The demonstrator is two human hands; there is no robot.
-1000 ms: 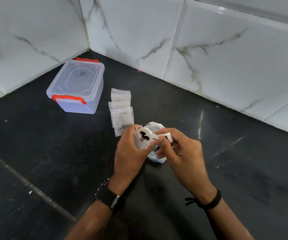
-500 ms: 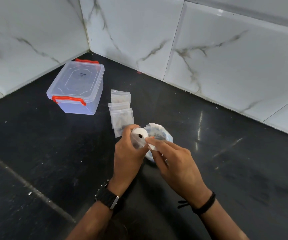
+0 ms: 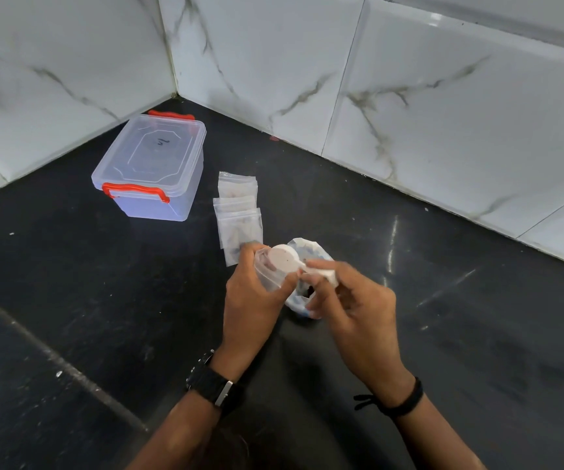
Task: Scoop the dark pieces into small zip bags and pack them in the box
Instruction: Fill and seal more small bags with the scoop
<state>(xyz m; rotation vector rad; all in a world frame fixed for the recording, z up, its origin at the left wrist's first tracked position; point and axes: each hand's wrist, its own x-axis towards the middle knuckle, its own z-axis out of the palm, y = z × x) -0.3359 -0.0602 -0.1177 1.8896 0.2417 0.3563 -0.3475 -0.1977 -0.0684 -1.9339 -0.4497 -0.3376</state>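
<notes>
white plastic, the little scoop (image 3: pixel 285 260) now sits tipped over the mouth of the small zip bag (image 3: pixel 267 271) at the centre of the frame, its bowl showing pale and almost bare where a second ago two dark pieces lay in it; the load looks to have gone into the bag, though the bag's contents are too blurred to confirm. the left hand (image 3: pixel 251 301) curls round the zip bag and holds its mouth open, while the right hand (image 3: pixel 348 295) pinches the scoop's handle between thumb and fingertips. just behind the hands the crumpled supply pouch (image 3: pixel 311 249) rests on the black counter (image 3: pixel 70 300), with dark pieces (image 3: pixel 307 291) glimpsed low between the hands. finished zip bags (image 3: pixel 238 215) lie overlapped above the left hand, and the clear box (image 3: pixel 150 167) with red latches stands closed in the upper left. one scoopful seems delivered, so sealing or another scoop likely follows, and packing has not begun.
</notes>
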